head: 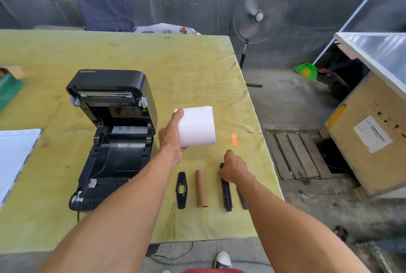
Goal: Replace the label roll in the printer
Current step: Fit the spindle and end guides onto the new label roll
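A black label printer [114, 136] stands on the table with its lid raised and its roll bay showing no roll. My left hand [172, 134] holds a white label roll [196, 126] by its left end, above the table just right of the printer. My right hand [234, 167] is closed over the top end of a black spindle bar [226, 193] that lies on the table. A bare cardboard core [201, 188] lies left of the bar, and a flat black roll guide [182, 189] lies left of the core. Another black guide [241, 199] shows partly beside my right forearm.
The table [186, 70] has a yellow-green cover; its right edge runs close to my right hand. A lined notebook [13, 158] and a green basket [8, 90] sit at the left. An orange scrap [234, 139] lies near the roll. A standing fan [259, 15] and a wooden crate [369, 136] are on the floor to the right.
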Demonstrator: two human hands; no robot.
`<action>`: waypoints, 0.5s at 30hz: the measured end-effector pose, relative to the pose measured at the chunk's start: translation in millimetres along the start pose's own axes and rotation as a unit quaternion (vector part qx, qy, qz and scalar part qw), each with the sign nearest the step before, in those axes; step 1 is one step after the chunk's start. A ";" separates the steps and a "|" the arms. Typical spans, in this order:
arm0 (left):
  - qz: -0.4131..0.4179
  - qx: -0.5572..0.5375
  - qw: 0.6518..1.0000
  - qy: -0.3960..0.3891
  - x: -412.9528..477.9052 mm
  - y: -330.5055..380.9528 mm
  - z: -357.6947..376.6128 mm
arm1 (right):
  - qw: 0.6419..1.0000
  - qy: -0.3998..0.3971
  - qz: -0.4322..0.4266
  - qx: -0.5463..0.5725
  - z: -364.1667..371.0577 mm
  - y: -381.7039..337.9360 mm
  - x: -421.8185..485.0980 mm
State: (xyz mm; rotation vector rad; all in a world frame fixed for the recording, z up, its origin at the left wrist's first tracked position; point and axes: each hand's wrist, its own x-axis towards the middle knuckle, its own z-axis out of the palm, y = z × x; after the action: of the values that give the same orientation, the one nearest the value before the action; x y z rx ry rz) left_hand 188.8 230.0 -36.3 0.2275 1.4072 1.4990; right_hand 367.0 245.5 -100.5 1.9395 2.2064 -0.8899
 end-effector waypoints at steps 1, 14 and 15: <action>0.000 0.000 1.000 0.002 -0.1 0.8 1.7 | 1.000 -0.004 0.007 0.001 1.5 -0.8 1.0; 0.008 -0.001 1.000 0.029 5.8 10.6 13.6 | 0.938 0.124 0.116 0.301 -84.4 -5.2 32.7; 0.008 -0.001 0.999 0.032 6.5 11.3 14.0 | 0.918 0.156 0.129 0.341 -94.8 -6.6 34.1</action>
State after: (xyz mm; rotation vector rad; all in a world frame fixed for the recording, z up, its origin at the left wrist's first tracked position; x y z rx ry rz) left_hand 189.9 246.0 -25.9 0.1922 1.4576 1.5312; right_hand 383.9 319.3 -33.7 2.7639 1.8378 -1.5457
